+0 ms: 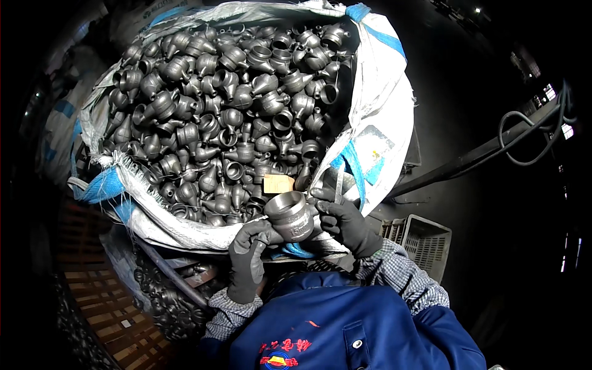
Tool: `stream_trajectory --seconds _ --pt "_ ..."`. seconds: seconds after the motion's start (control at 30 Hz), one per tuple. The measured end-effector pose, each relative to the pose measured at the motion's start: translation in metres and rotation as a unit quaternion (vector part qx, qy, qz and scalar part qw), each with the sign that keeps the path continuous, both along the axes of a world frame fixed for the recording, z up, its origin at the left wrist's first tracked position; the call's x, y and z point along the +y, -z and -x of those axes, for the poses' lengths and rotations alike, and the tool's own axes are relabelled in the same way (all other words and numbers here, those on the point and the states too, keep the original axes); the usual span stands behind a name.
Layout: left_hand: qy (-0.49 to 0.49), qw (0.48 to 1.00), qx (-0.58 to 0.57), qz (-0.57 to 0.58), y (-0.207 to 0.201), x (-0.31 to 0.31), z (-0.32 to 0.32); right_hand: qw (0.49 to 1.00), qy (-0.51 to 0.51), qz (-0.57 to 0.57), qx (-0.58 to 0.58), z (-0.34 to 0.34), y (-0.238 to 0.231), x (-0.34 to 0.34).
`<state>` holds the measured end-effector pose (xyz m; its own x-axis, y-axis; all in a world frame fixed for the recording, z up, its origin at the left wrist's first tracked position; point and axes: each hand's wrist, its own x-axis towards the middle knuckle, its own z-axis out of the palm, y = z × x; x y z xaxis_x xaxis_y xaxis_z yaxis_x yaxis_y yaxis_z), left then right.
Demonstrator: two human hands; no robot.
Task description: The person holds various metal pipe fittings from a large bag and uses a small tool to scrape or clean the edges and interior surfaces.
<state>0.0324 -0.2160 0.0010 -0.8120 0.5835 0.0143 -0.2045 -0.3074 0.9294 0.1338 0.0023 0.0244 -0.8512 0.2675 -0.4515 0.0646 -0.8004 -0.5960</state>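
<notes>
A: Take the metal fitting as the middle of the dial. How does it sit?
B: It is up at the near edge of the white sack, wide round mouth tipped upward, with raised markings on its side.
A: And the left hand?
B: At about 8 o'clock, in a grey glove, grasping the fitting's lower left side with thumb and fingers.
A: The right hand?
B: At 3 o'clock, also gloved, fingers curled close against the fitting's right side. I cannot tell how firmly they grasp it. A thin metal strip stands up by those fingers, and I cannot tell whether the hand holds that either.
A: What lies beyond?
B: Toward 11 o'clock, a heap of grey fittings fills the sack, many with a round mouth and a narrow neck. Just short of 12, near the held one, there is a small tan card.
A: Farther out?
B: A blue strap hangs on the sack between 1 and 2, a dark pole slants at 2, and a pale plastic crate sits between 3 and 4. Brown slats and more small dark parts show around 8. The wearer's blue jacket is at 5.
</notes>
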Motion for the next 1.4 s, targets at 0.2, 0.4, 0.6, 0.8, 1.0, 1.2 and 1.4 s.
stream_trajectory --seconds 0.2,0.4,0.6,0.8,1.0,1.2,1.4 --pt "0.033 0.996 -0.071 -0.031 -0.011 0.007 -0.007 0.997 -0.032 0.0 0.067 0.006 -0.008 0.005" --pt "0.017 0.997 -0.071 -0.02 -0.017 0.011 -0.003 0.997 -0.026 -0.067 0.015 0.005 0.019 0.005" --pt "0.002 0.999 -0.046 0.011 -0.008 0.002 0.007 0.975 -0.024 -0.177 -0.135 0.01 0.016 -0.003" --pt "-0.043 0.99 -0.093 0.102 -0.006 -0.001 0.025 0.92 -0.053 -0.387 0.007 0.003 0.02 -0.011" --pt "-0.067 0.99 -0.114 0.05 0.018 -0.018 0.036 0.979 -0.085 -0.181 -0.049 0.011 -0.013 -0.021" --pt "-0.138 0.978 -0.152 0.036 0.029 -0.025 0.036 0.972 -0.119 -0.182 -0.088 0.021 -0.015 -0.029" --pt "-0.124 0.985 -0.111 0.054 0.017 -0.038 0.037 0.962 -0.144 -0.22 -0.08 0.034 -0.012 -0.039"
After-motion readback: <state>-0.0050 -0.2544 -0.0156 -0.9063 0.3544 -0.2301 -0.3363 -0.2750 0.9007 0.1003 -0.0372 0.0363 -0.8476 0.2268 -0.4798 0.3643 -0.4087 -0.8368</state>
